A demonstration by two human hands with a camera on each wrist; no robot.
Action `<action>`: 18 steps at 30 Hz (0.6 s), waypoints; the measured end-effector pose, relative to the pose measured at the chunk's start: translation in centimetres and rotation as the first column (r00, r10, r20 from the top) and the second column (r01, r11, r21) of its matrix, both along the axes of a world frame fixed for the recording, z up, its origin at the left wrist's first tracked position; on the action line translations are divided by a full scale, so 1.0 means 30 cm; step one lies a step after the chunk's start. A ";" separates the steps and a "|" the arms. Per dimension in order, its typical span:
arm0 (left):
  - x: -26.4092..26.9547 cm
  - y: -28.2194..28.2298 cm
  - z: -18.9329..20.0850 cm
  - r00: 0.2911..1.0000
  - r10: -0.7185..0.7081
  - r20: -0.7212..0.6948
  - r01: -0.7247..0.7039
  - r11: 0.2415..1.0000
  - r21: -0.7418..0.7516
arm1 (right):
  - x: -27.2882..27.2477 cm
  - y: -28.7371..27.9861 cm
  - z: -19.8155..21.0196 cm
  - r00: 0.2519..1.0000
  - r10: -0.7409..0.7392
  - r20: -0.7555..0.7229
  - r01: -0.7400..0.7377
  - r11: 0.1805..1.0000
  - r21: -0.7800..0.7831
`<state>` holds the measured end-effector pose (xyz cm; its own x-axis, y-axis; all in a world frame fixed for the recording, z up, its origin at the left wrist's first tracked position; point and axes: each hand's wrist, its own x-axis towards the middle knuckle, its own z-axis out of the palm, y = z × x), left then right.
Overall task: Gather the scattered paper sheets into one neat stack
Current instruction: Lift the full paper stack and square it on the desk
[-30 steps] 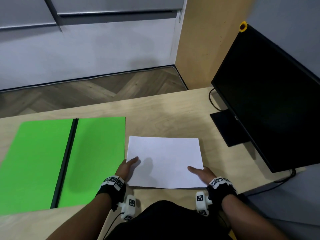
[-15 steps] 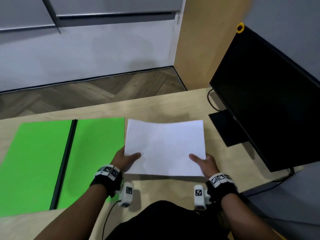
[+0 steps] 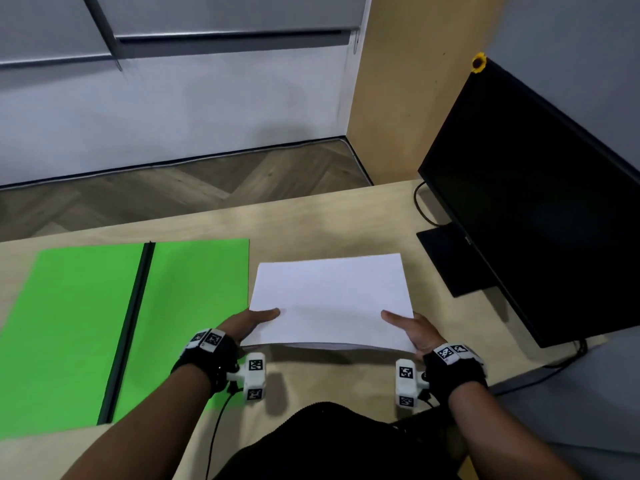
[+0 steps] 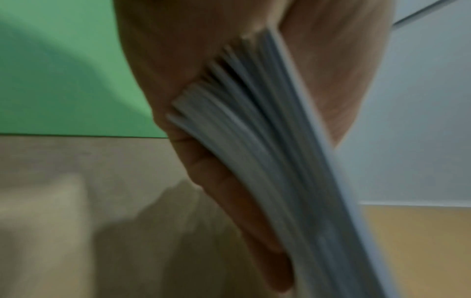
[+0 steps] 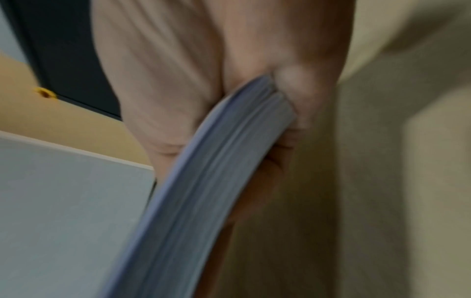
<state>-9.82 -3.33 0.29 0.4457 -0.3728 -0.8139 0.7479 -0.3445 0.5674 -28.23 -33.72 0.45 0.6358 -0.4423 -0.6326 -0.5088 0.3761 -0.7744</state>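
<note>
A stack of white paper sheets (image 3: 330,299) hangs a little above the wooden desk (image 3: 332,216), tilted with its near edge raised. My left hand (image 3: 254,322) pinches its near left corner, thumb on top and fingers underneath. My right hand (image 3: 410,329) pinches the near right corner the same way. In the left wrist view the sheet edges (image 4: 267,141) fan slightly apart between thumb and fingers. The right wrist view shows the stack's edges (image 5: 219,171) packed tighter and bowed.
An open green folder (image 3: 86,327) with a black spine lies on the desk's left half, close to the stack's left edge. A black monitor (image 3: 540,209) on its stand fills the right side, with cables behind. The desk's far edge drops to a wooden floor.
Both hands took hold of the stack's near corners and lifted it off the desk; it has since come back down a little, towards me.
</note>
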 end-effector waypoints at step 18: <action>-0.037 0.166 -0.298 0.969 -0.229 0.092 0.206 0.955 0.213 | -0.049 0.034 -0.067 0.975 0.170 -0.144 -0.150 0.979 0.137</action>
